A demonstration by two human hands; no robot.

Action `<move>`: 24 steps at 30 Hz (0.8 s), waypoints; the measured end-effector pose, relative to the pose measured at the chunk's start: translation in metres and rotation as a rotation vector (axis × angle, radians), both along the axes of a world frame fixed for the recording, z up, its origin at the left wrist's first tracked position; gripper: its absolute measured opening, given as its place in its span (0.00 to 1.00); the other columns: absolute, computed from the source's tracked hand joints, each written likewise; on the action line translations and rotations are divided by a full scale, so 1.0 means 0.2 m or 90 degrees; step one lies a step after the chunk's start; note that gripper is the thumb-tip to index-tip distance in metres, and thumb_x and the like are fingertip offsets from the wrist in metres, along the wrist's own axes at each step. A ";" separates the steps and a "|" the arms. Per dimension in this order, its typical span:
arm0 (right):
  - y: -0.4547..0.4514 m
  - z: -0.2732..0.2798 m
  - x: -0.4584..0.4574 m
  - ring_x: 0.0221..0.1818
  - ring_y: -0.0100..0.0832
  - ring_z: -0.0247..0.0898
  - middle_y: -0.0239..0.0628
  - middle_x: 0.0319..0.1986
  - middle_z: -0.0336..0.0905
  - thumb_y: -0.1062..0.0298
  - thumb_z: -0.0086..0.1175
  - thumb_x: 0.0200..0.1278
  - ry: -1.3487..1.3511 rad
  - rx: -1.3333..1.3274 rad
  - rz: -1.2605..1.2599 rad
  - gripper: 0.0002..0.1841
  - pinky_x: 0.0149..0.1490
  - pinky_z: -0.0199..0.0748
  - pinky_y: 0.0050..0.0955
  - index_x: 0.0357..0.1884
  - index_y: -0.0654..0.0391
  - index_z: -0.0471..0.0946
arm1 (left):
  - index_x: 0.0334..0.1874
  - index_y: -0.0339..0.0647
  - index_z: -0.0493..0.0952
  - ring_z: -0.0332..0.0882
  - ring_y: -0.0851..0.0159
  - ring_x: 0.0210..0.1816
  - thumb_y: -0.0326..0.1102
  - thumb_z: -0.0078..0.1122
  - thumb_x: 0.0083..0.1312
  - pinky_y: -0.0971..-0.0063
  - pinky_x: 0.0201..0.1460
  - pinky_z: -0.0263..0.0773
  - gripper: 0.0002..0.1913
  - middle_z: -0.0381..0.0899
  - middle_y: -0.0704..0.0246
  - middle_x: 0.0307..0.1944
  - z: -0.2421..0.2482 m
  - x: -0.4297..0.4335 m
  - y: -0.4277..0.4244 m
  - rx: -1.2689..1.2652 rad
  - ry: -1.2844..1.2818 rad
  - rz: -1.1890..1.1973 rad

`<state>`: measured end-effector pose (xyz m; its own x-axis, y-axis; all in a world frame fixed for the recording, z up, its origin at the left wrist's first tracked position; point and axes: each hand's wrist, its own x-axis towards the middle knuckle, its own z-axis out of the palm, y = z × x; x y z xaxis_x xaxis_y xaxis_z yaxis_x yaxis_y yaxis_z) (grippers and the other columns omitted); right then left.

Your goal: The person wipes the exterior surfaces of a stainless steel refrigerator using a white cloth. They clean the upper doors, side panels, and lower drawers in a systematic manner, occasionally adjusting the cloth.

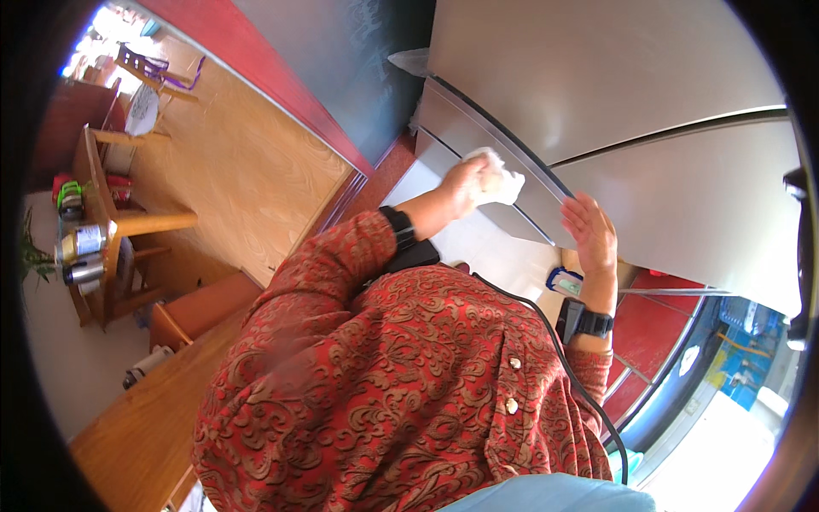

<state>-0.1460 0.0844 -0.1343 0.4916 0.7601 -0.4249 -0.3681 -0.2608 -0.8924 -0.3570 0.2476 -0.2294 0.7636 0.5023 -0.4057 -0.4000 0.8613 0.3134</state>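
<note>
My left hand (pixel 469 184) is closed around a crumpled white cloth or tissue (pixel 505 184) in front of the refrigerator's lower drawer. My right hand (pixel 590 232) is raised with its fingers extended, close to or touching the lower edge of a silver-grey refrigerator door (pixel 691 179); whether they touch is not clear. I see nothing in this hand. Between the hands runs a refrigerator drawer front (pixel 512 173) with a dark gap above it. Both wrists wear black bands, and a black cable hangs down the right side of my red patterned shirt.
A wooden table or counter (pixel 160 390) curves along the lower left. Beyond it stand a wooden stool frame (pixel 153 224) and several jars. A dark wall (pixel 358 77) with a red border adjoins the refrigerator. Red tiles (pixel 659 320) lie at the right.
</note>
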 end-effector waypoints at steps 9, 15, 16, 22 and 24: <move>-0.37 -0.17 0.16 0.44 0.34 0.79 0.43 0.42 0.81 0.56 0.51 0.73 -0.007 -0.143 -0.060 0.21 0.45 0.78 0.29 0.56 0.64 0.74 | 0.23 0.45 0.67 0.67 0.64 0.19 0.33 0.50 0.62 0.66 0.18 0.60 0.09 0.66 0.67 0.18 0.10 0.71 0.16 -0.142 0.065 0.221; -0.55 -0.29 0.28 0.44 0.37 0.78 0.45 0.44 0.81 0.56 0.51 0.73 -0.005 -0.159 -0.105 0.22 0.45 0.77 0.32 0.57 0.66 0.73 | 0.37 0.40 0.69 0.72 0.58 0.33 0.36 0.48 0.67 0.61 0.32 0.67 0.07 0.71 0.62 0.31 -0.02 0.40 0.76 0.100 0.376 0.432; -0.56 -0.32 0.29 0.44 0.37 0.78 0.45 0.44 0.81 0.56 0.51 0.73 0.007 -0.160 -0.106 0.23 0.45 0.77 0.32 0.57 0.66 0.73 | 0.40 0.39 0.70 0.73 0.57 0.36 0.37 0.47 0.68 0.61 0.35 0.68 0.08 0.72 0.61 0.33 -0.02 0.33 0.87 0.133 0.424 0.463; -0.61 -0.45 0.27 0.42 0.37 0.78 0.45 0.43 0.81 0.56 0.49 0.73 0.070 -0.182 -0.090 0.22 0.43 0.77 0.32 0.57 0.65 0.73 | 0.54 0.35 0.73 0.78 0.51 0.50 0.40 0.45 0.73 0.56 0.49 0.75 0.16 0.76 0.55 0.47 0.01 0.24 1.08 0.224 0.585 0.546; -0.61 -0.48 0.25 0.42 0.37 0.78 0.46 0.43 0.80 0.58 0.49 0.73 0.073 -0.201 -0.086 0.22 0.43 0.77 0.33 0.57 0.66 0.72 | 0.68 0.28 0.61 0.66 0.46 0.67 0.45 0.41 0.76 0.56 0.68 0.65 0.27 0.63 0.47 0.67 0.03 0.34 0.91 0.238 0.564 0.553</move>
